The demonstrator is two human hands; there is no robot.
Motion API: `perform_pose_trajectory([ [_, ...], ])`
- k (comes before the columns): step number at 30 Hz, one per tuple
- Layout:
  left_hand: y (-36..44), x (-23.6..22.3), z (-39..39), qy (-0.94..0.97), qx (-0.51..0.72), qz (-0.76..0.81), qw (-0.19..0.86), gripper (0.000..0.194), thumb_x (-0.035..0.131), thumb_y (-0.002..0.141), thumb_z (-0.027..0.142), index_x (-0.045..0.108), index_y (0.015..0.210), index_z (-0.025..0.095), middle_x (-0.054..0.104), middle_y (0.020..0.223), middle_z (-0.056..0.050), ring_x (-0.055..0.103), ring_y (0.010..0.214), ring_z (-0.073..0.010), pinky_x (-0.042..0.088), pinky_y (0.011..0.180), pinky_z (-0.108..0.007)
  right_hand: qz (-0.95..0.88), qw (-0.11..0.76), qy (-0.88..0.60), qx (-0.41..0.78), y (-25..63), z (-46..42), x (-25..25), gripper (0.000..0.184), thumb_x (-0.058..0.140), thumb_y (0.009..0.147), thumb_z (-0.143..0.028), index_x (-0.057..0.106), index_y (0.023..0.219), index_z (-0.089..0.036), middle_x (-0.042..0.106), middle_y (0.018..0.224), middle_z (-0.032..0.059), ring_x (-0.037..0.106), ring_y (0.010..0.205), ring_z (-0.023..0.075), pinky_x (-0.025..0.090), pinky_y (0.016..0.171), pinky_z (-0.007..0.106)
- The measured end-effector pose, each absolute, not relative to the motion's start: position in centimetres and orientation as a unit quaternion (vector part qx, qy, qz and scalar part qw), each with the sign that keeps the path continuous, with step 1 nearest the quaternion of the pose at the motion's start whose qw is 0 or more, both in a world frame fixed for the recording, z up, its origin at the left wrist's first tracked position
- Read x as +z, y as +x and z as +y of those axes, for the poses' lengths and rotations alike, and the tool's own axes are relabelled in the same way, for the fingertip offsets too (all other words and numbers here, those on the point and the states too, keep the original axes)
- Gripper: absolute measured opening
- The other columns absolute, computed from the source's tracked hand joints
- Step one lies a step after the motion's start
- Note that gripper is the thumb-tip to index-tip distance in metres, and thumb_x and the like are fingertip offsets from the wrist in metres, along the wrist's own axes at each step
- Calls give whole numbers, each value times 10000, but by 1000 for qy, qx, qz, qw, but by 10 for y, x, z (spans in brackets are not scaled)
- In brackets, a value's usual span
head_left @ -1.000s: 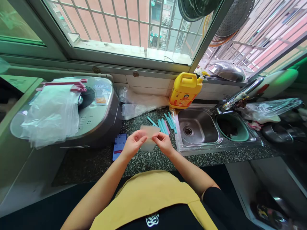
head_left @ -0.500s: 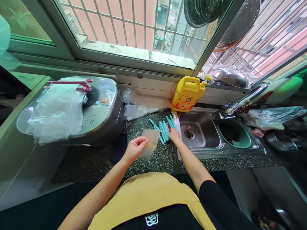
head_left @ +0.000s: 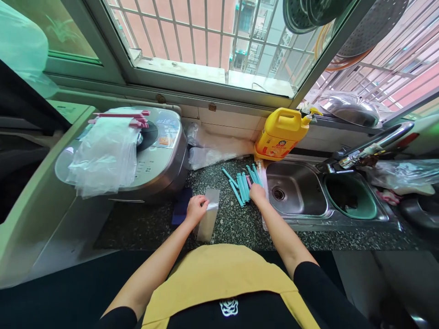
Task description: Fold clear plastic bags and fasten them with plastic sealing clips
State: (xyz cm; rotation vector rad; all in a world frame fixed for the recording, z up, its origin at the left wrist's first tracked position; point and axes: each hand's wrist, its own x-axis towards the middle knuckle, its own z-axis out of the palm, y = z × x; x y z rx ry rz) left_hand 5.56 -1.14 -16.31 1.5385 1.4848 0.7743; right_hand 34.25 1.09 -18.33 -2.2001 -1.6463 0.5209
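A small clear plastic bag [head_left: 210,221] hangs from my left hand [head_left: 197,209], its edge pinched between thumb and fingers above the dark speckled counter. My right hand [head_left: 258,193] is lowered onto a loose group of bag clips beside the sink, fingers closed at the end of a pink bag clip [head_left: 248,181]. Several blue bag clips [head_left: 242,186] lie around it, some side by side and some askew. My right fingertips are partly hidden.
A rice cooker [head_left: 161,169] at the left bears a stack of plastic bags [head_left: 106,153] with pink clips. More clear bags [head_left: 219,153] lie by the wall. A yellow jug [head_left: 281,135] stands behind the steel sink [head_left: 298,183]; a green basin [head_left: 368,208] sits right.
The view has swung a little left. My left hand has turned the plastic bag, so it now hangs narrower and more upright. My right hand stays at the clips.
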Motion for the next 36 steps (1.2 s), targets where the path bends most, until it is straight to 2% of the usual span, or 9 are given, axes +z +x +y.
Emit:
perform_pose_trajectory([
  [10,70,-127,-22,563,365,502,545,362,582,694,497,648,687,141,669,662,-38,585,639,-166,471,639,-279,-565,283,-753,185,331,-29,-117,188,486,791,-278,617,868,-167,664,875,83,625,824,211,493,769,352],
  [13,73,-111,-24,553,365,490,566,359,611,674,501,641,657,144,656,631,-27,574,614,-157,463,622,-269,-641,403,-609,237,307,-50,-89,108,548,781,-271,610,821,-192,637,1073,98,600,995,218,483,848,372],
  [16,76,-93,-26,553,350,464,597,331,635,664,479,642,659,148,644,621,-16,553,592,-143,443,587,-250,-686,426,-517,283,281,-60,-69,47,604,757,-237,613,776,-194,562,1251,116,540,1139,240,429,952,424],
  [20,74,-75,-29,573,326,431,617,291,639,685,436,628,646,148,625,611,-10,535,566,-124,424,559,-230,-684,436,-492,316,261,-59,-56,33,586,771,-218,603,771,-190,664,967,87,611,951,200,475,868,382],
  [24,69,-74,-33,557,397,412,602,360,633,729,387,630,1011,163,681,753,-31,617,683,-147,482,650,-251,-654,458,-500,334,257,-57,-50,50,578,768,-233,599,753,-190,638,782,38,600,755,165,496,728,322],
  [26,66,-76,-36,571,430,391,580,537,610,763,347,495,1263,191,696,806,-28,638,718,-145,500,692,-264,-642,468,-498,348,257,-58,-48,61,583,764,-244,602,750,-188,630,781,37,595,748,167,496,712,320],
  [28,63,-76,-38,627,441,367,527,570,584,786,298,441,1330,208,707,841,-31,647,744,-142,504,730,-273,-631,474,-498,359,257,-58,-46,73,590,763,-259,604,751,-188,629,786,40,596,754,172,499,714,324],
  [32,59,-67,-35,769,374,297,425,310,503,812,209,665,1076,205,718,890,-65,655,782,-156,500,721,-261,-632,472,-498,361,256,-59,-46,83,588,774,-264,609,774,-184,634,795,47,602,755,168,512,708,318],
  [36,58,-55,-28,789,367,311,383,279,435,785,156,709,839,166,719,805,-65,655,730,-156,497,682,-250,-661,463,-511,296,257,-65,-45,76,561,787,-225,608,829,-182,651,803,52,610,720,164,518,670,306],
])
